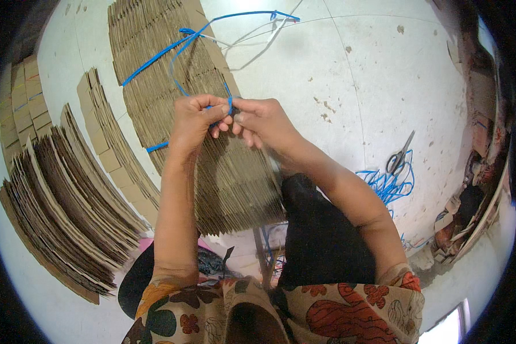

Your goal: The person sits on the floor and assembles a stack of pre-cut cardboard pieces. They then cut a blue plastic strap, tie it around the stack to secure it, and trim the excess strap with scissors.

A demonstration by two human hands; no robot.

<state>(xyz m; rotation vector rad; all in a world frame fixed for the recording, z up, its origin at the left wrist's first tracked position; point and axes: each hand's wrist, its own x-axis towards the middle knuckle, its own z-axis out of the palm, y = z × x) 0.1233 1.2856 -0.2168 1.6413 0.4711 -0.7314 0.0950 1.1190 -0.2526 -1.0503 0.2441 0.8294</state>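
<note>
Head view: both hands' (192,117) grip on blue strap (155,58) over brown cardboard bundle (223,172).

A single head-worn fisheye view looks steeply down from above the person's chest onto the floor (384,74), close to both forearms, which enter from the lower edge. Straight lines bend near the dark circular rim.

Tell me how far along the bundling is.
The blue strap already wraps the cardboard stack. Both hands, left hand and right hand, pinch its ends together over the stack, seemingly knotting. The fanned cardboard piles at left show no strap.
</note>
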